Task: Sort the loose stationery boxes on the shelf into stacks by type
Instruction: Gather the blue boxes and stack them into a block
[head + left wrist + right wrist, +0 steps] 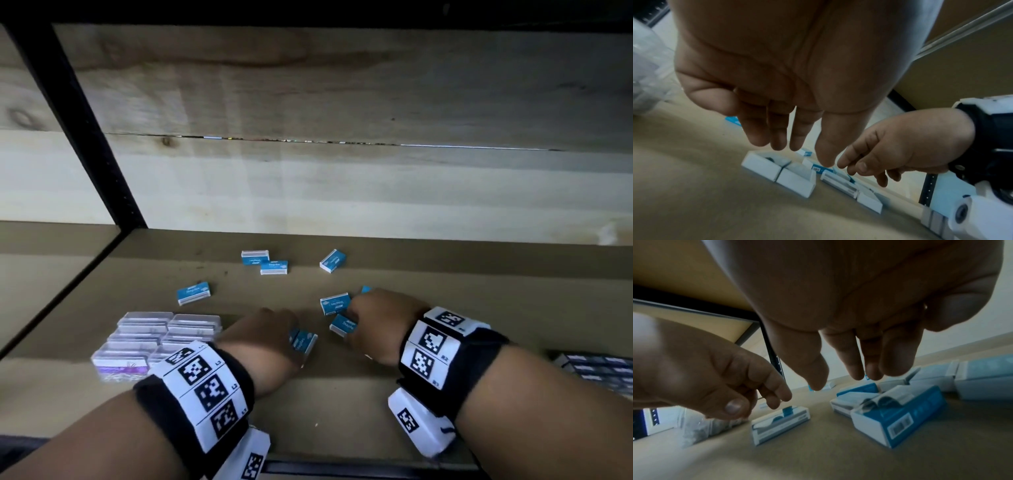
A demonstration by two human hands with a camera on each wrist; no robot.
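Small blue-and-white staple boxes lie scattered on the brown shelf board (445, 274). A pair of them (303, 342) lies side by side under my left hand (270, 325), whose fingers hang straight and hold nothing (797, 149). My right hand (373, 318) hovers over two more boxes (335, 303) (342, 325), its fingers relaxed and pointing down with nothing in them (838, 382). The right wrist view shows the nearest blue box (900, 415) just below the fingertips. Farther boxes lie at the left (193, 293), the back (263, 262) and the back right (333, 260).
Stacks of clear plastic boxes (154, 339) stand in rows at the front left, close to my left wrist. Dark boxes (599, 373) sit at the right edge. A black upright post (85, 130) and the wooden back wall (342, 188) bound the shelf.
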